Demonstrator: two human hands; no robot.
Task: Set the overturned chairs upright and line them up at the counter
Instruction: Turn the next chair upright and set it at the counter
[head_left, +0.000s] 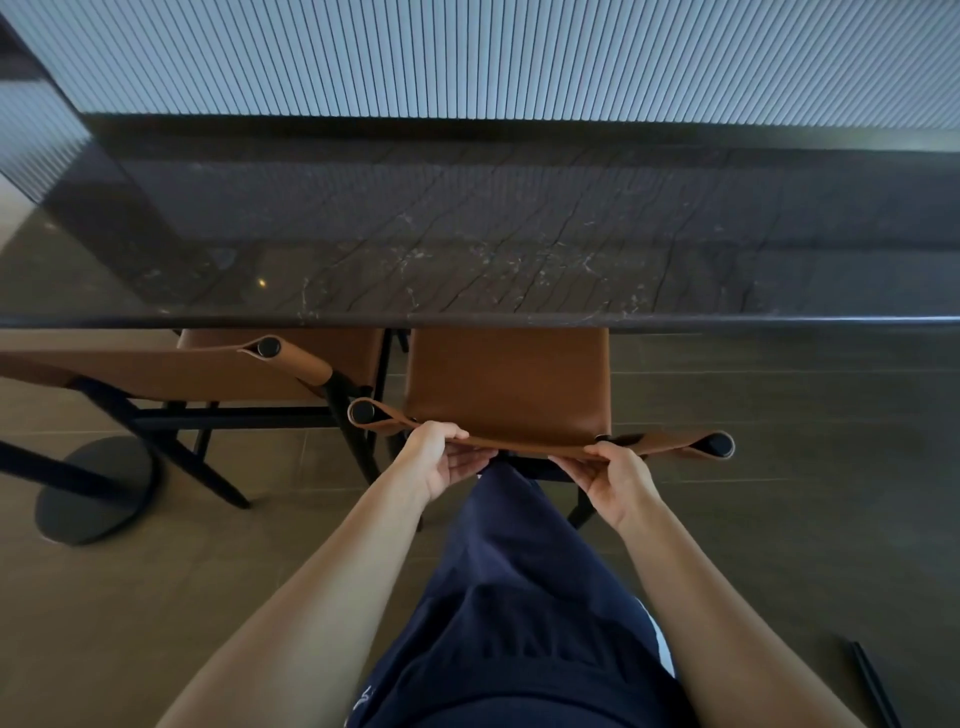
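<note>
The left hand (441, 457) and right hand (613, 478) both grasp the top edge of the backrest (524, 448) of an upright brown chair (506, 384) at centre, the left curled over it toward 9 o'clock and the right pinching it toward 3 o'clock. Its seat is tucked partly under the dark counter (467, 249) that fills 12 o'clock. A second chair (171, 364) stands upright just beside it at 9 o'clock, also at the counter, and a round black base (98, 488) rests on the floor at 8 o'clock.
</note>
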